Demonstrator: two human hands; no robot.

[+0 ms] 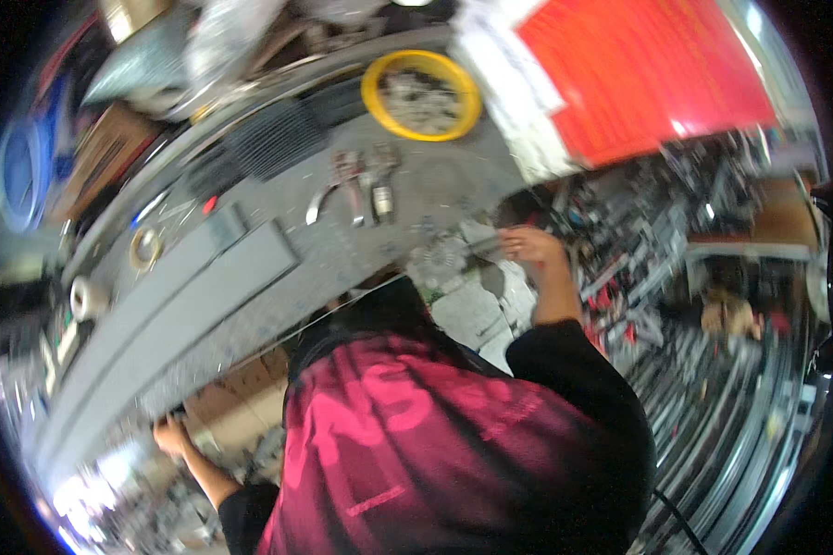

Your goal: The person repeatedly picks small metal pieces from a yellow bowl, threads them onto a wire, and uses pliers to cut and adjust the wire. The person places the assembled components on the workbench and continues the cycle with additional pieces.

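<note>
The right hand [528, 248] is raised at the far edge of the grey bench [278, 287], its fingers curled and pinched on a thin, pale metal piece [483, 244] that pokes out toward the left from between the fingertips (the blur keeps me from saying what kind of piece it is). Just left of that hand, and a little below it, lies a round, toothed-looking grey disc [440, 259], close to the pinched piece; whether the two touch I cannot tell. Below the hand sit pale flat blocks [472, 310], partly hidden by the person's dark hair.

Farther left of the right hand, on the bench top, a few pliers-like hand tools [356, 185] lie side by side. Above those, well up from the hand, stands a yellow round tub [372, 92] holding small grey metal bits. Up and to the right of the hand hangs a big red sheet [639, 74] with a white border.

The left hand [171, 433] is far down and to the left, closed on the near edge of the bench; what its fingers grip, if anything beyond the edge, is too smeared to make out. Above it, long grey flat bars [185, 296] run slantwise along the bench, and past their upper left end lie a brass-coloured ring [145, 248] and a white roll of tape [88, 298].
</note>
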